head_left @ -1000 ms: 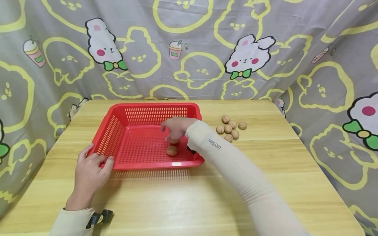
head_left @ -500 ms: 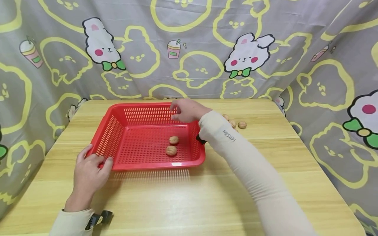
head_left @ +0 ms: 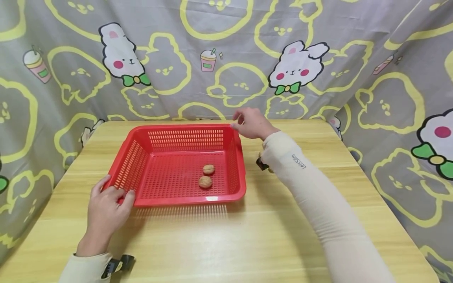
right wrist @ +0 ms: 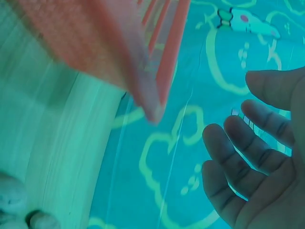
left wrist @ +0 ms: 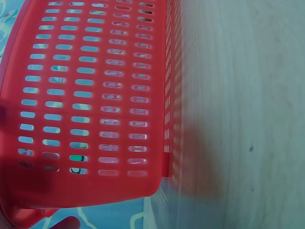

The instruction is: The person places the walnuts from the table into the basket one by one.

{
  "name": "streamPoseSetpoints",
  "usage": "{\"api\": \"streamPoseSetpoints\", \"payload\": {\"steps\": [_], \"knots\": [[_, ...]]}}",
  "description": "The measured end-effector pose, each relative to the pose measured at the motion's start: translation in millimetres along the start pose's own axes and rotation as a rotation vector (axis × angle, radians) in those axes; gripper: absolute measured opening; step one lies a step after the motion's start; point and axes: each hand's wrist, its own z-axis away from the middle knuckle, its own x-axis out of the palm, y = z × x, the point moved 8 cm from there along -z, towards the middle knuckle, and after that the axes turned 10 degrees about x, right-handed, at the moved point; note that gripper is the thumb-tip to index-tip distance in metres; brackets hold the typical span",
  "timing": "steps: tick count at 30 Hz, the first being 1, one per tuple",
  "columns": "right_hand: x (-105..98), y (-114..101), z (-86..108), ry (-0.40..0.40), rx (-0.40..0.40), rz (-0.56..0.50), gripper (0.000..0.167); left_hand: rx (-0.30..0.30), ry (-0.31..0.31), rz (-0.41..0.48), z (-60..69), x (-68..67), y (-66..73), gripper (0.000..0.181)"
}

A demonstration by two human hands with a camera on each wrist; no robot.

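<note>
A red plastic basket (head_left: pixel 180 202) with slotted walls stands on the table in the head view. Inside it, toward its right front, lie two walnuts, one farther back (head_left: pixel 209 169) and one nearer (head_left: pixel 205 182). My left hand (head_left: pixel 107 210) grips the basket's rim at the front left corner. Just right of the basket's back right corner, my right hand (head_left: pixel 253 124) is raised with loosely bent fingers (right wrist: pixel 221 143) and holds nothing. Beneath the right wrist are more walnuts (right wrist: pixel 43 221), mostly hidden by the sleeve in the head view and partly seen in the right wrist view.
The wooden table (head_left: pixel 198 239) reaches back to a grey patterned curtain (head_left: pixel 233 47), which also hangs along both sides. Each wrist wears a black strap; the left one (head_left: pixel 118 265) sits close above the tabletop.
My right hand has come up out of the basket and moved right past its back right corner, uncovering the two walnuts. My left hand stays on the rim.
</note>
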Motion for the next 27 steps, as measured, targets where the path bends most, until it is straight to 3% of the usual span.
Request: {"api": "streamPoseSetpoints", "payload": {"steps": [7, 16, 27], "knots": [[-20, 37, 5.3, 0.035, 0.033, -0.033, 0.027, 0.018, 0.014, 0.004, -1.9, -0.6, 1.1, 0.029], [-28, 102, 15.3, 0.091, 0.116, -0.044, 0.030, -0.007, 0.002, -0.003, 0.3, 0.0, 0.3, 0.028], [-17, 172, 28.0, 0.071, 0.258, -0.032, 0.036, -0.025, -0.016, -0.006, 1.0, 2.1, -1.6, 0.026]]}}
